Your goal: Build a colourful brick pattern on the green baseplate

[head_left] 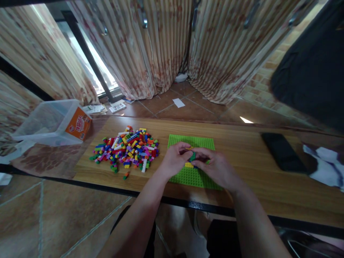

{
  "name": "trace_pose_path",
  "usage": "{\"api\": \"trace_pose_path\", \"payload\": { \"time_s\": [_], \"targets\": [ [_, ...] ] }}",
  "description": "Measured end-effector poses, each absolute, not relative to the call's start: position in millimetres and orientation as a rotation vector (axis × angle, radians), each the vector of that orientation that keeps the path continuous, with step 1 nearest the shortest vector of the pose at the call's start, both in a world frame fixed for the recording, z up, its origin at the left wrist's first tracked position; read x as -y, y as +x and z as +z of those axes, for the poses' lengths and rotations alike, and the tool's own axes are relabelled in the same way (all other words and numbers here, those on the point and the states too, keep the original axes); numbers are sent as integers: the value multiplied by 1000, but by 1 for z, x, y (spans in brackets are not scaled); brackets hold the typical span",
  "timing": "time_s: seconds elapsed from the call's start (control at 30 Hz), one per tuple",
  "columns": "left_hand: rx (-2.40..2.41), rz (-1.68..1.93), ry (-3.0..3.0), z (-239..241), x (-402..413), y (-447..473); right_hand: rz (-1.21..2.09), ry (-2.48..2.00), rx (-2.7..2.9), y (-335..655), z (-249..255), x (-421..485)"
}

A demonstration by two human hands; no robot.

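A light green baseplate [191,141] lies on the wooden table in front of me. Both hands meet over its middle. My left hand [175,158] is curled, its fingertips pinching small bricks. My right hand [217,168] is also closed, fingers pressed on the same small cluster of bricks [191,160], where green, yellow and blue pieces show between the fingers. The cluster sits on or just above the plate; I cannot tell which. To the left lies a heap of several loose coloured bricks [126,148].
A clear plastic tub with an orange label [55,122] stands at the table's left end. A black phone [283,151] lies at the right, with white-and-dark cloth [324,163] beyond it. Curtains hang behind the table, over a tiled floor.
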State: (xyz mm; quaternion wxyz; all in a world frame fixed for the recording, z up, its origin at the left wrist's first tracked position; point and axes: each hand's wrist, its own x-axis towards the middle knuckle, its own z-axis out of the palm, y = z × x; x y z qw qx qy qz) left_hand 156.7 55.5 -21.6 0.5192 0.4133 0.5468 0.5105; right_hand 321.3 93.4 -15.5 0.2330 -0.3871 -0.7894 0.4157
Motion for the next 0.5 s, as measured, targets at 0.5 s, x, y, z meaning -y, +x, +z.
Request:
{"api": "trace_pose_path", "payload": {
  "time_s": [0.5],
  "targets": [
    [-1484,850,1599,-20,-50,139,823,-1161,2325,337,-32,-107]
  ]
}}
